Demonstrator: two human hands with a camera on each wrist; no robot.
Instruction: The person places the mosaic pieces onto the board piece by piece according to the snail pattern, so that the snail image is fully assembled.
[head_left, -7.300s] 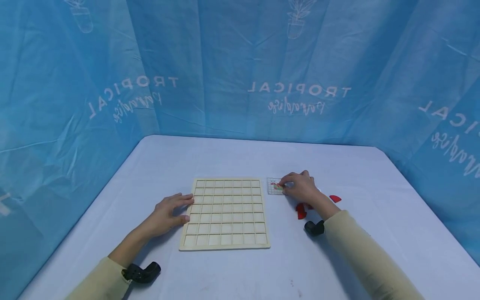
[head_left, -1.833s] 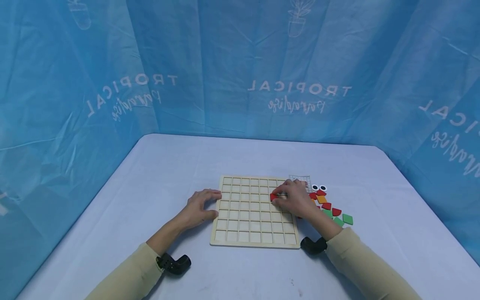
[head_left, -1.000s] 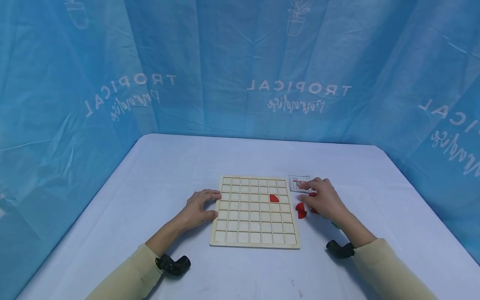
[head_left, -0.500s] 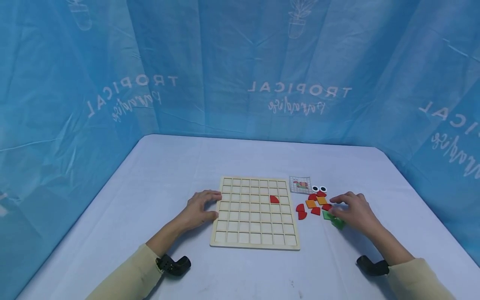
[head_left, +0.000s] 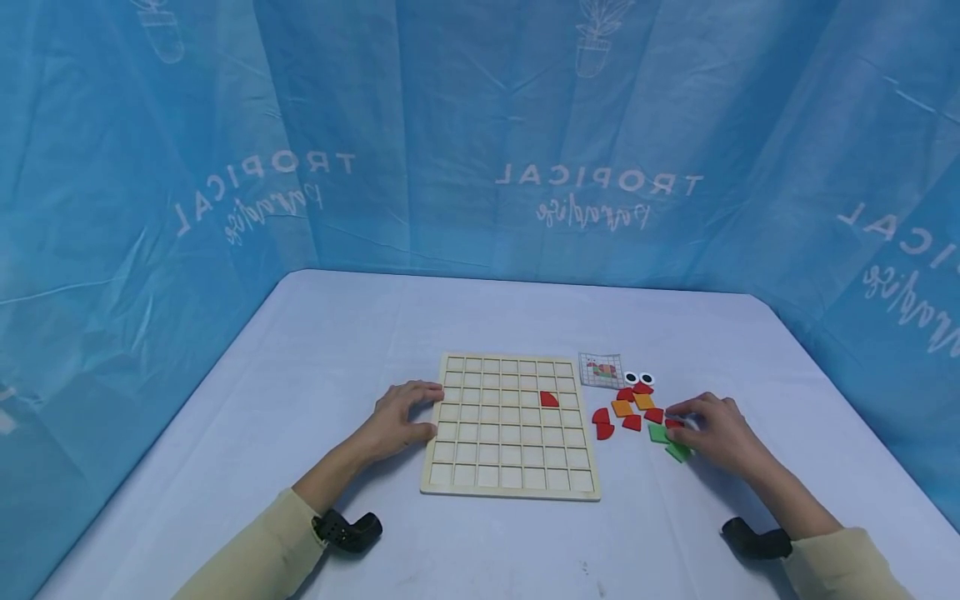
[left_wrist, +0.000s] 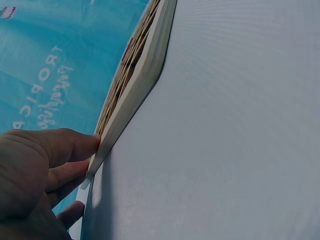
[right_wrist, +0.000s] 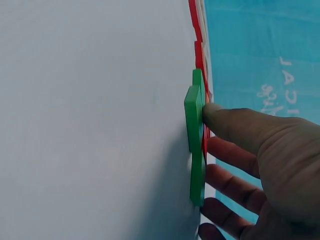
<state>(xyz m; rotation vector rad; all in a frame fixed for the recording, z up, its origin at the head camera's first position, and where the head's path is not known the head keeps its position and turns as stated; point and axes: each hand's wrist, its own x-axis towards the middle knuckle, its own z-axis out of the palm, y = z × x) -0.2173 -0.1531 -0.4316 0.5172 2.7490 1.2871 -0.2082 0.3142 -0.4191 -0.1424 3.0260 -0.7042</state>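
Left hand (head_left: 401, 417), relaxed, touches edge of board (head_left: 429, 467); well apart, right hand (head_left: 712, 425) flanks red piece (head_left: 673, 423), grip unclear.

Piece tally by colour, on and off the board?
Red pieces: 8, one of them on the board
Orange pieces: 2
Green pieces: 3
Black-and-white eye pieces: 2
Total: 15 visible; the right hand may hide more.
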